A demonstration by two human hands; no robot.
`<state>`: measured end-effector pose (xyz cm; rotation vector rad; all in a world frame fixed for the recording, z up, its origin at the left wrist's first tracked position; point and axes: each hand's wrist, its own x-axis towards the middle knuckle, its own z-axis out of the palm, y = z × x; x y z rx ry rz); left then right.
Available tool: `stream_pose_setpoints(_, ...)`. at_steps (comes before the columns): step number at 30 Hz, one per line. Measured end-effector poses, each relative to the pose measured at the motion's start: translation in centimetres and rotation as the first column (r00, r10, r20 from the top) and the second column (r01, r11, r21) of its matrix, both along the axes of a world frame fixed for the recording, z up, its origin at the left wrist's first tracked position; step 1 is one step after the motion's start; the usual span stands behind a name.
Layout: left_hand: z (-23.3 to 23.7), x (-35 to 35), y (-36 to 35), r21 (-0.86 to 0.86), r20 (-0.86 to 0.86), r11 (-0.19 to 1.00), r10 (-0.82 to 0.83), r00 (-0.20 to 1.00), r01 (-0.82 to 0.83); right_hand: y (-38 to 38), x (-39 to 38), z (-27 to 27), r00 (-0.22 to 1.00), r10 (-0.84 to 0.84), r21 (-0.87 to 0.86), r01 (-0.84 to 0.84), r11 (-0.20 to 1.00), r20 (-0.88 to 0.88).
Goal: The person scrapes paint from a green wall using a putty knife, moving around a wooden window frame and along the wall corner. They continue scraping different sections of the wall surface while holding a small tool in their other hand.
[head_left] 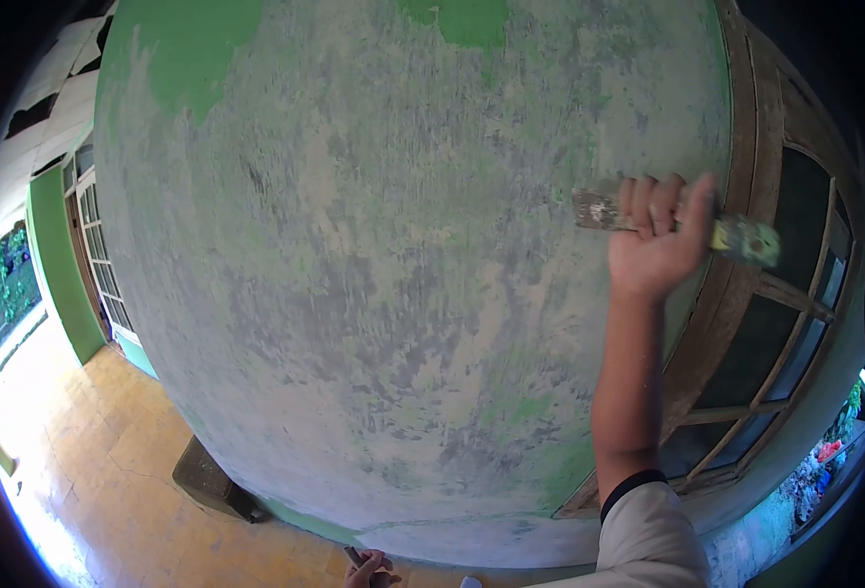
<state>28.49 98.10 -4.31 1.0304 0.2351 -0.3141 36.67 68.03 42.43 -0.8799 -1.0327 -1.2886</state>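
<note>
My right hand (660,230) is raised against the upper right part of the wall (384,294), fingers wrapped round a paint-stained scraper (748,241). Its worn, whitish-brown flat end (597,209) points left, and the yellow-green end with a hole sticks out to the right, near the window frame. Motion blurs the tool a little. At the bottom edge, my left hand (372,570) is closed round a short dark stick-like thing (354,557), mostly hidden. The wall is patchy grey and white, with green paint remaining at the top and lower right.
A brown wooden window frame (746,127) with glass panes borders the wall on the right. A dark block-like box (209,478) stands on the yellow tiled floor (109,431) at the wall's foot. Further left are a green pillar (60,265) and a paned door (99,245).
</note>
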Motion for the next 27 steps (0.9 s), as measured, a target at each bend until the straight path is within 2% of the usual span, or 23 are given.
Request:
stream_pose_setpoints(2, -0.4, 0.1, 0.3, -0.029, -0.015, 1.0, -0.005, 1.0, 0.004, 0.0, -1.8, 0.0, 0.96, 0.19, -0.082, -0.176, 0.981, 0.205)
stream_pose_setpoints(3, -0.6, 0.0, 0.5, -0.056, -0.036, 0.998, -0.013, 0.999, 0.011, 0.0, -1.3, 0.0, 0.959, 0.192, -0.081, -0.178, 0.981, 0.208)
stream_pose_setpoints(5, -0.5, -0.2, 0.4, -0.043, -0.019, 0.999, -0.011, 1.0, 0.01, -0.4, 1.2, 0.0, 0.999, 0.032, 0.11, -0.028, 0.994, -0.034)
stream_pose_setpoints(6, -0.1, -0.4, 0.4, -0.029, -0.002, 1.0, -0.011, 1.0, 0.011, 0.1, 2.3, 0.0, 0.991, 0.104, 0.022, -0.103, 0.994, -0.083)
stream_pose_setpoints(7, 0.5, -0.6, 0.4, -0.024, -0.006, 1.0, -0.011, 1.0, 0.011, 0.2, 2.0, -0.2, 0.991, 0.104, 0.028, -0.102, 0.994, -0.086)
stream_pose_setpoints(9, 1.8, -0.6, 0.3, 0.015, -0.131, 1.0, 0.024, 0.991, -0.022, 0.7, 0.7, 0.2, 0.999, 0.032, -0.086, -0.03, 0.996, 0.022)
stream_pose_setpoints(11, 0.2, -0.6, 0.7, -0.002, -0.076, 1.0, 0.02, 0.997, -0.021, 0.5, -1.3, 0.3, 0.993, 0.085, -0.069, -0.079, 0.994, 0.084)
stream_pose_setpoints(13, -0.3, -0.7, 0.8, -0.017, -0.028, 1.0, 0.009, 1.0, -0.01, 0.1, -2.6, 0.2, 0.968, 0.089, -0.054, -0.078, 0.995, 0.235)
stream_pose_setpoints(14, -0.4, -0.7, 0.8, -0.011, -0.064, 1.0, 0.025, 0.998, -0.025, -0.2, -0.7, 0.2, 0.985, 0.069, -0.034, -0.065, 0.997, 0.161)
stream_pose_setpoints(15, -0.3, -0.8, 0.8, -0.003, -0.1, 0.999, 0.041, 0.994, -0.041, 0.2, 1.7, 0.2, 0.998, -0.028, 0.125, 0.035, 0.992, -0.063)
stream_pose_setpoints(16, 0.8, -1.0, 0.8, -0.001, -0.104, 0.999, 0.039, 0.994, -0.039, 0.7, 1.8, 0.1, 0.995, 0.023, 0.079, -0.016, 0.997, -0.094)
stream_pose_setpoints(17, 2.1, -1.2, 0.8, -0.006, -0.186, 0.998, 0.053, 0.981, -0.056, 1.0, 1.8, 0.1, 0.989, 0.075, 0.033, -0.071, 0.997, -0.124)
stream_pose_setpoints(18, 2.9, -1.2, 0.8, -0.013, -0.263, 0.997, 0.07, 0.962, -0.076, 1.0, 1.1, 0.0, 0.998, 0.038, -0.023, -0.039, 0.999, -0.042)
stream_pose_setpoints(19, 2.8, -1.2, 1.0, -0.013, -0.262, 0.997, 0.074, 0.962, -0.08, 0.8, 0.0, -0.3, 0.999, 0.006, -0.074, -0.002, 0.997, 0.041)
stream_pose_setpoints(20, 2.7, -1.1, 1.0, -0.035, -0.24, 0.995, 0.077, 0.968, -0.088, 0.9, -1.2, -0.5, 0.985, 0.085, -0.107, -0.069, 0.992, 0.148)
stream_pose_setpoints(22, 1.7, -1.1, 1.2, -0.057, -0.221, 0.994, 0.082, 0.972, -0.096, 0.5, -1.1, -0.5, 0.987, 0.053, -0.07, -0.043, 0.997, 0.154)
stream_pose_setpoints(23, 0.6, -1.1, 1.4, -0.021, -0.156, 0.997, 0.076, 0.985, -0.08, 0.3, -0.8, -0.8, 0.988, 0.013, -0.027, -0.009, 1.0, 0.154)
stream_pose_setpoints(24, 0.0, -1.2, 1.6, 0.017, -0.091, 0.998, 0.066, 0.994, -0.065, 0.2, 1.7, -0.8, 0.995, -0.097, 0.059, 0.096, 0.994, 0.004)
stream_pose_setpoints(25, 0.9, -1.4, 1.7, 0.021, -0.093, 0.998, 0.063, 0.994, -0.062, 1.2, 2.0, -0.8, 0.998, 0.007, 0.067, -0.003, 0.998, -0.065)
stream_pose_setpoints(27, 2.9, -1.4, 1.7, -0.034, -0.23, 0.998, 0.052, 0.972, -0.061, 0.7, 1.0, -0.8, 1.0, -0.02, -0.122, 0.022, 0.992, 0.017)
